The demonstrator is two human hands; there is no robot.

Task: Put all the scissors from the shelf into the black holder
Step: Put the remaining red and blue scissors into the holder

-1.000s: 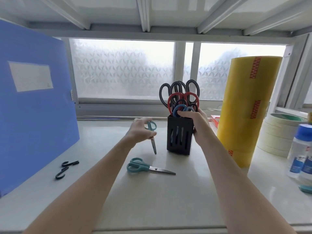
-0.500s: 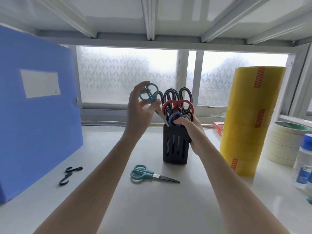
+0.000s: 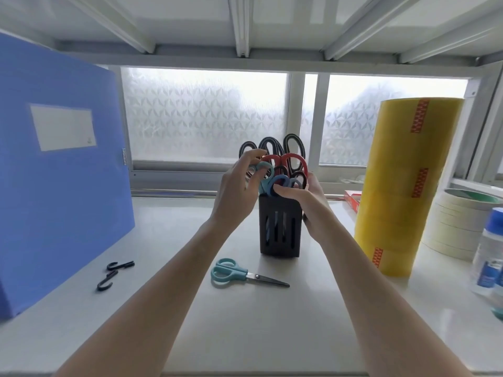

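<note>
Currently I seat teal scissors (image 3: pixel 262 172) in the black holder (image 3: pixel 280 229): left hand (image 3: pixel 239 186) fingers pinch their handle, right hand (image 3: pixel 304 197) curls around the holder's rim. Next, I judge, comes release, then the last scissors (image 3: pixel 246 274) lying on the shelf (image 3: pixel 245 322) just before the holder.

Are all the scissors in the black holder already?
No, one pair of teal scissors lies flat on the shelf in front of the black holder.
</note>
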